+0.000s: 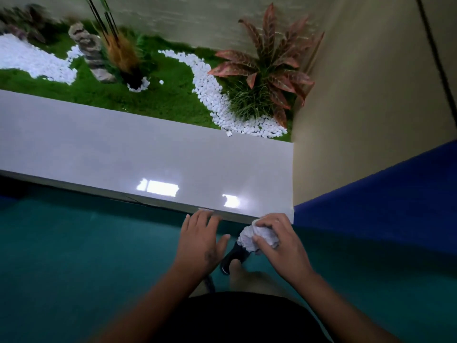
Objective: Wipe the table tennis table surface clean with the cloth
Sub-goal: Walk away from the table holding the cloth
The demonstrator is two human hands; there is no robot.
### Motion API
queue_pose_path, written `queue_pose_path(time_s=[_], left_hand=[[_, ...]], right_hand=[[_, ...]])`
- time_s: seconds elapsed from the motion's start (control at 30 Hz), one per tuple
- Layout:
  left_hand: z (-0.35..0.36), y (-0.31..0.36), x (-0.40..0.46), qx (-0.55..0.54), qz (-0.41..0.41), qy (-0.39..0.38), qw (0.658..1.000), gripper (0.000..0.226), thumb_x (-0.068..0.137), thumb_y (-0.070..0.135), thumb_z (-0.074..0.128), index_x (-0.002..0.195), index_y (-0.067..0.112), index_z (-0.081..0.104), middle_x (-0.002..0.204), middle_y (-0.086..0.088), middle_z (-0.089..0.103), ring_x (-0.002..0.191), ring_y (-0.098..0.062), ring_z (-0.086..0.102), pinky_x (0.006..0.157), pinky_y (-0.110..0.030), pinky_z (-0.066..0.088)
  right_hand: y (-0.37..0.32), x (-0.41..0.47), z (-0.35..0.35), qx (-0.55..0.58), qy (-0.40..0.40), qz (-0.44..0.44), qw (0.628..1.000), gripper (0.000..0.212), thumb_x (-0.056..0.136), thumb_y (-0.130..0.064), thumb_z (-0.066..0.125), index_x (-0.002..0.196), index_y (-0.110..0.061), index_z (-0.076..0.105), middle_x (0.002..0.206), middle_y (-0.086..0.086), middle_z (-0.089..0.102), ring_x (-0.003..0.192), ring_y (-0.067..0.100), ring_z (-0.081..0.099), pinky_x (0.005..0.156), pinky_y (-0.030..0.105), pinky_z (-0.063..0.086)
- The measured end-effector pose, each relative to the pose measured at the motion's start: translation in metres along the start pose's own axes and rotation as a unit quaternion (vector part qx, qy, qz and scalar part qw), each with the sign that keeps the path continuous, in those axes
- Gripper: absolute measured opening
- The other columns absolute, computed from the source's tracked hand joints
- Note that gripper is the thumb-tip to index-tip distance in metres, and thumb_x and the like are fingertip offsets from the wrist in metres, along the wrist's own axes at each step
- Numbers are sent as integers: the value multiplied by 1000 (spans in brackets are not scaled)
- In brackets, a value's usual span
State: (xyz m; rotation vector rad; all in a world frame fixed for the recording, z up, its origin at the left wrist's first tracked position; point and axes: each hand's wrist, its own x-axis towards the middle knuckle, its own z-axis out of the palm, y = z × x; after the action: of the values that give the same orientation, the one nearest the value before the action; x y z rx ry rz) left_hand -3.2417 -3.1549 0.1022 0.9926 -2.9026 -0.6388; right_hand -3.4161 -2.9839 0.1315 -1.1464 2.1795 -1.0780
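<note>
The right hand (279, 241) is bunching the crumpled white cloth (257, 237) in a closed grip, likely readying a wiping pad. The left hand (200, 240) is hovering beside it, fingers spread, holding nothing. No blue tabletop surface is clearly identifiable yet.
</note>
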Motion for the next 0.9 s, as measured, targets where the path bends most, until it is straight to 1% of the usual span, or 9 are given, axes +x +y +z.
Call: queue_pose_path(time_s=[0.27,0.37,0.43,0.5,0.57,0.67,0.77,0.83,0.9], left_hand=[[-3,24,81,-36,-31,21,999,47,98,54,52,118,17,72,126,-9,69,121,-33,63,103,-51,53],[-10,35,103,-93,-95,-28,991,47,104,59,46,113,23,76,113,0,73,109,-23,65,96,-42,53],[-14,41,115,-157,-142,-72,975,51,106,61,43,95,24,77,96,2,74,95,-19,67,85,-37,54],[-16,41,126,-254,-182,-105,944,62,107,65,40,69,21,63,70,5,63,72,-14,62,70,-34,47],[-11,35,135,-372,-227,-123,892,70,103,73,42,63,17,51,60,7,53,61,-12,51,65,-33,39],[-8,21,151,-493,-284,-135,811,91,84,89,56,76,-2,65,71,-1,65,69,-14,59,71,-33,45],[-4,11,165,-548,-327,-160,753,67,80,75,71,86,9,76,85,-2,78,87,-21,75,89,-40,61],[1,1,173,-546,-337,-182,745,63,81,75,74,92,13,76,92,-3,79,98,-26,76,98,-49,61],[4,-9,181,-529,-341,-214,747,79,72,87,69,98,13,75,99,-5,78,102,-28,75,100,-52,59]], right_hand=[[24,94,-22,-9,-21,-23,999,41,94,-16,81,127,-24,59,129,-14,54,122,7,59,97,25,53],[27,112,-22,4,-10,-12,1000,41,92,-11,81,126,-20,60,129,-9,55,123,9,59,99,22,51],[27,122,-19,21,2,7,1000,42,90,-7,82,124,-18,61,127,-8,56,123,10,59,100,19,49],[25,129,-14,31,8,20,999,43,89,-4,82,123,-18,60,126,-9,56,122,9,59,100,18,48],[23,135,-6,28,9,16,999,43,88,-2,82,123,-16,61,126,-7,56,122,8,58,101,16,47],[19,142,8,25,26,17,999,42,88,2,82,122,-11,61,125,-2,57,123,6,57,104,17,45],[12,146,24,42,49,36,997,41,87,4,79,120,-11,60,127,0,56,126,9,56,106,19,45],[8,151,36,58,65,48,995,39,87,3,76,118,-12,58,130,1,56,130,13,56,109,24,46],[7,156,46,69,80,54,993,35,87,1,73,115,-13,57,131,2,55,133,15,55,111,25,45]])
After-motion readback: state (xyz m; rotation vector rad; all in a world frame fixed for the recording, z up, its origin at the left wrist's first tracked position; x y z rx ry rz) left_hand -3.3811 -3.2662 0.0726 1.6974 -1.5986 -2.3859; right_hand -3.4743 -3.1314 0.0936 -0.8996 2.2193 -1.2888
